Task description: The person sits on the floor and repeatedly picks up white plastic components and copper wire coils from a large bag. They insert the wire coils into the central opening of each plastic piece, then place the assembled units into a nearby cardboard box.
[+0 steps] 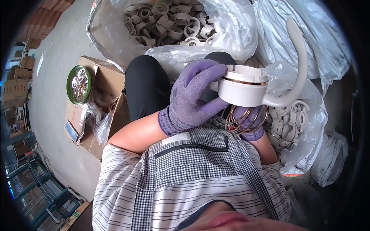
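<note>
A white round plastic collar (242, 93) with a long curved handle (300, 65) is raised above my lap. A thin copper-coloured ring (246, 82) runs around its upper part, below a notched rim. My left hand (189, 96), in a purple glove, grips the collar from the left, fingers at the upper edge and thumb low on its side. Beneath the collar hang several loose copper-coloured rings (250, 122), in front of my gloved right hand (253, 134). The collar and the rings hide the right hand's fingers, so its hold cannot be seen.
Beyond my knees stands a large plastic bag (235, 23) of white plastic collars. Another bag (313, 144) at the right holds more white parts. To the left, a cardboard box (111, 79) bears a green round dish (69, 85) of metal rings and a phone (71, 131).
</note>
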`<state>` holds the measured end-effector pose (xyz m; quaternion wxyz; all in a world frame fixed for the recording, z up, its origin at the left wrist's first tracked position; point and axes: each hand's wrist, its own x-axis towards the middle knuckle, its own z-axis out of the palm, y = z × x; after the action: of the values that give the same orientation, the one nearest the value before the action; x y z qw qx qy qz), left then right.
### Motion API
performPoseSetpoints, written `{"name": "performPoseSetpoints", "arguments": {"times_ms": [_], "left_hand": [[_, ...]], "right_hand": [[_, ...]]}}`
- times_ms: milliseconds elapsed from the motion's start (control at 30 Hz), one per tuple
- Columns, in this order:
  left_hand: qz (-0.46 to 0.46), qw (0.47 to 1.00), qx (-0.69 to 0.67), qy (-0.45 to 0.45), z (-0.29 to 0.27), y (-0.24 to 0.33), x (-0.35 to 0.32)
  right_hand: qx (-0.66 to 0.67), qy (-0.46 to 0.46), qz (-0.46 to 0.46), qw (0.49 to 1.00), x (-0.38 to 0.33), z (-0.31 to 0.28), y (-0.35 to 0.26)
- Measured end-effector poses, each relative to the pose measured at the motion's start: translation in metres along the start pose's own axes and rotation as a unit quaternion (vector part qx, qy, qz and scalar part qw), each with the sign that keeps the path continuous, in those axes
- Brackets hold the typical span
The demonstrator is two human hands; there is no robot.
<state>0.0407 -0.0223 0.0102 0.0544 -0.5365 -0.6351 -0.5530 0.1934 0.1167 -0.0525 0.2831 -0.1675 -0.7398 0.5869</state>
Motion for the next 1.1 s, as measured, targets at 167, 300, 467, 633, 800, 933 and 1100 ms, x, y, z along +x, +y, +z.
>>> {"name": "performPoseSetpoints", "arguments": {"times_ms": [167,300,467,633,800,933,1100], "left_hand": [[0.037,0.999,-0.005,-0.017,-0.006,0.007,0.004],[0.028,0.997,0.001,-0.077,-0.014,0.006,0.007],[-0.017,0.994,-0.008,-0.112,-0.006,-0.003,0.003],[0.008,0.993,0.044,-0.114,-0.006,0.011,0.01],[0.063,0.991,0.072,-0.096,-0.006,0.018,0.022],[0.092,0.99,0.064,-0.087,-0.007,0.015,0.027],[0.075,0.988,0.061,-0.123,-0.009,0.011,0.026]], "right_hand": [[-0.093,-0.075,-0.053,0.991,0.002,-0.012,0.0],[-0.084,-0.092,-0.047,0.991,-0.001,-0.011,-0.002],[0.334,-0.004,0.08,0.939,-0.008,0.003,0.002],[0.313,0.116,0.014,0.942,0.011,0.002,-0.02],[-0.048,0.173,-0.065,0.982,0.02,-0.004,-0.028],[-0.13,0.171,-0.117,0.97,0.021,-0.004,-0.031],[-0.248,0.154,-0.198,0.936,0.023,-0.019,-0.02]]}}
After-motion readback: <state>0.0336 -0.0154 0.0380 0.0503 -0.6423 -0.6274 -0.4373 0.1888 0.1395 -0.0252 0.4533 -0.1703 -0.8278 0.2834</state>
